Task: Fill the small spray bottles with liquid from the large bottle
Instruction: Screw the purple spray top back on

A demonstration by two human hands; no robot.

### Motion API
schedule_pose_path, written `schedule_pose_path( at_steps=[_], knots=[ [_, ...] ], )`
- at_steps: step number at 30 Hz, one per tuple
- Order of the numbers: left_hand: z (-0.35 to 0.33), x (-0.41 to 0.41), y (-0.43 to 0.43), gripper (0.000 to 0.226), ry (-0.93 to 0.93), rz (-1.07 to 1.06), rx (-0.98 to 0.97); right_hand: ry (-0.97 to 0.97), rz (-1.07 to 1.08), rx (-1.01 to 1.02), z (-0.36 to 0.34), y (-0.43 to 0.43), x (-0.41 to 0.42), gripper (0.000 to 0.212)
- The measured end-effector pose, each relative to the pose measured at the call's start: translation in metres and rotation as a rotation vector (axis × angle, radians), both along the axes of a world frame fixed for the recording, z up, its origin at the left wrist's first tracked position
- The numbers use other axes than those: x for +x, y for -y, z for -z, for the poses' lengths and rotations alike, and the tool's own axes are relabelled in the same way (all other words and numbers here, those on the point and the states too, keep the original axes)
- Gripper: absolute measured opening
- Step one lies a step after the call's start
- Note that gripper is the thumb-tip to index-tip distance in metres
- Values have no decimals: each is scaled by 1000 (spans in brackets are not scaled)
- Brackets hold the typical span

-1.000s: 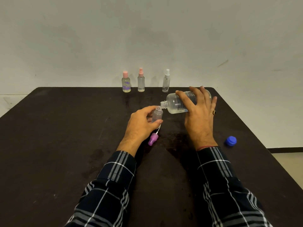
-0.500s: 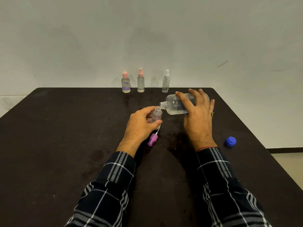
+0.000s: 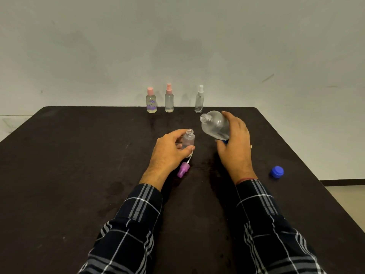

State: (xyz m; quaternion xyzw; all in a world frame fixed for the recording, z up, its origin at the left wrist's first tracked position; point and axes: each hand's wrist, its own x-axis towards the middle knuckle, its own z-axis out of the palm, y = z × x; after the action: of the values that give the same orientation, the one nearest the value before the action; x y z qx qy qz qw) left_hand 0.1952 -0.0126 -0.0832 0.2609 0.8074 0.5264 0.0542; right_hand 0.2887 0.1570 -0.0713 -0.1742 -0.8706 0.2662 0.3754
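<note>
My left hand (image 3: 167, 153) holds a small clear bottle (image 3: 188, 140), upright and uncapped, on the dark table (image 3: 79, 175). Its purple spray top (image 3: 183, 169) with a white tube lies on the table just below that hand. My right hand (image 3: 235, 147) grips the large clear bottle (image 3: 214, 125), tilted back with its open mouth pointing up and left, clear of the small bottle. The large bottle's blue cap (image 3: 277, 172) lies to the right.
Three capped small bottles stand in a row at the table's far edge by the wall: a pink-capped one with a purple label (image 3: 151, 102), a pink sprayer (image 3: 169, 100) and a white sprayer (image 3: 199, 101). The table's right edge runs past the blue cap.
My right hand has tipped the large bottle up and away; its mouth, earlier level over the small bottle's opening, now points upward. My left hand and the small bottle have stayed put.
</note>
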Motion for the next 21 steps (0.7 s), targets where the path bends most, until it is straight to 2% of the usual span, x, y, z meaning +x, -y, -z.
schedule_pose_path(
  at_steps=[3, 7, 12, 14, 15, 17, 18, 19, 21],
  knots=[
    [2, -2, 0, 58, 14, 1, 1, -39, -24, -271, 0, 0, 3, 79],
    [2, -3, -1, 58, 16, -3, -7, -61, 20, -356, -4, 1, 6, 82],
    [0, -3, 0, 56, 32, -3, -27, 6, 62, -449, -5, 2, 6, 91],
    [-3, -3, 1, 55, 29, 3, -32, -25, 171, -383, -9, 7, 8, 99],
    [-4, -3, 1, 54, 30, 10, -37, -94, 242, -293, -12, 10, 11, 95],
    [-4, -4, 2, 54, 36, 17, -36, -304, 299, -65, -22, 20, 20, 66],
    [-4, -5, 3, 54, 37, 12, -33, -359, 217, 19, -26, 24, 23, 50],
    [-4, -6, 5, 55, 36, 2, -26, -353, 44, 73, -29, 26, 25, 37],
    [-4, -10, 9, 55, 34, -15, -5, -126, -361, 118, -29, 32, 23, 24]
  ],
)
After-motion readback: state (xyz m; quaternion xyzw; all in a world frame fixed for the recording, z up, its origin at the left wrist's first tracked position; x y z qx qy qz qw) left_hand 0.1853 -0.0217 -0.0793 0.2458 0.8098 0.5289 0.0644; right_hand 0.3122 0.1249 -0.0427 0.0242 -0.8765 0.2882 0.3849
